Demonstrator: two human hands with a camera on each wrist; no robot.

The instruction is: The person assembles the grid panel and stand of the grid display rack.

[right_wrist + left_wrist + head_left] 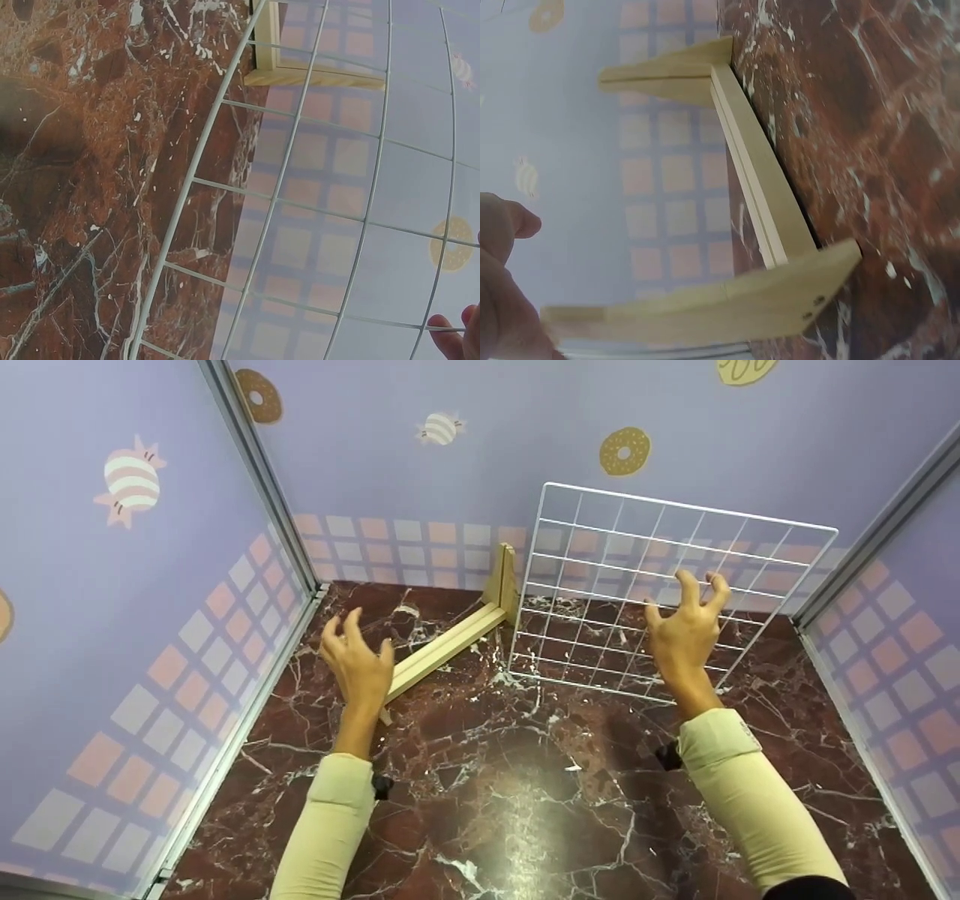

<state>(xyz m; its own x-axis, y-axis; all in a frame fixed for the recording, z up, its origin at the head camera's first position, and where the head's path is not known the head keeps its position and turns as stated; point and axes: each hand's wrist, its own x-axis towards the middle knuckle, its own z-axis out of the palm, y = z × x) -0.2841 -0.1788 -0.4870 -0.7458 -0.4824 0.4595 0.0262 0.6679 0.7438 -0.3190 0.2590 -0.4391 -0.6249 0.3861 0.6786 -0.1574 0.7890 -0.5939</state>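
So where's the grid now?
In the head view, the grid is right of centre, just right of the stand, the right hand at its right side.

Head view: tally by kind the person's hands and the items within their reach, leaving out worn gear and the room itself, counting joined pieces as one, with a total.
Hands: 2 (left hand, right hand)
White wire grid panel: 1
Wooden stand with grooved crossbar: 1
Total: 4
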